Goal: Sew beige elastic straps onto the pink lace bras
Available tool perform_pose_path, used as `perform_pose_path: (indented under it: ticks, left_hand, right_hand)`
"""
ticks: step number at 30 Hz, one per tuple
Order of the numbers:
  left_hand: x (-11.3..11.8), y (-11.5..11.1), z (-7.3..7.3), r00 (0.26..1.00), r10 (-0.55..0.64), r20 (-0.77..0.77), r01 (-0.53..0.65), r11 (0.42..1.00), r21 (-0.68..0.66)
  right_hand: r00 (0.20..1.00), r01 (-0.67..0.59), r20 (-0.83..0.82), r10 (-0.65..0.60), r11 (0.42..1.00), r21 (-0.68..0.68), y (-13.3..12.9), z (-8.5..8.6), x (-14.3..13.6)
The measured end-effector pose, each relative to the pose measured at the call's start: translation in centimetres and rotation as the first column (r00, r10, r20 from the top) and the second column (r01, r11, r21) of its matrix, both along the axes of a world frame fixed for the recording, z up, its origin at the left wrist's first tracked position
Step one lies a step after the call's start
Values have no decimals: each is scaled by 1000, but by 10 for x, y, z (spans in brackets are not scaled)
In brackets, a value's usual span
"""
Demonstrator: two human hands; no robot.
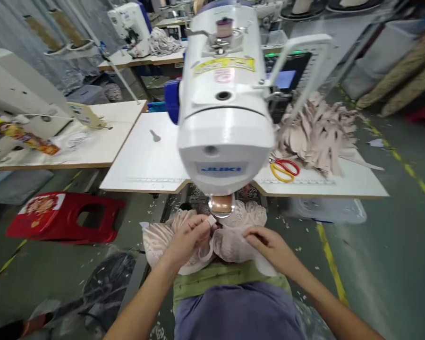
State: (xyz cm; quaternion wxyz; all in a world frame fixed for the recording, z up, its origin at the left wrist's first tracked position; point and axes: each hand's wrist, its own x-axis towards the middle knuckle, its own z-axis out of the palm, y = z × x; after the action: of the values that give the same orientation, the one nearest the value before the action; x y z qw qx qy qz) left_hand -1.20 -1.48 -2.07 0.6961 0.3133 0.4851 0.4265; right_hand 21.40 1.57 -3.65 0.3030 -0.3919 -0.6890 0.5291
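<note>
Pale pink bra pieces [230, 248] with lace lie across the lap, below the head of a white sewing machine [226, 132]. My left hand [193, 236] pinches the end of a narrow pale strip [211, 220] close under the machine head. To the right, my right hand [267, 245] is closed on the sheer edge of the same bra. Between both hands the thin fabric is spread out. The needle area is hidden behind the machine head.
Red-and-yellow-handled scissors [285, 170] and a heap of beige fabric strips [315, 137] lie on the white table's right part. A small grey tool [155, 136] rests on its left. A red stool [67, 217] stands on the floor at left.
</note>
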Motion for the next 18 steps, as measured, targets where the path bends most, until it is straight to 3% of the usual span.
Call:
perform_pose_path:
  ticks: [3, 7, 12, 18]
  left_hand:
    - [16, -3, 2, 963, -213, -166, 228, 971, 73]
    - [20, -3, -3, 868, -322, -378, 394, 910, 129]
    - [22, -4, -4, 817, -358, -452, 453, 883, 120]
    - [29, -1, 12, 825, -288, -487, 407, 899, 159]
  right_hand:
    - [999, -47, -20, 46, 998, -32, 1, 1, -11]
    - [999, -17, 28, 18, 1000, -24, -3, -5, -9]
    - [999, 2, 35, 1, 996, -86, -10, -6, -4]
    - [995, -39, -101, 17, 974, -222, -8, 10, -7]
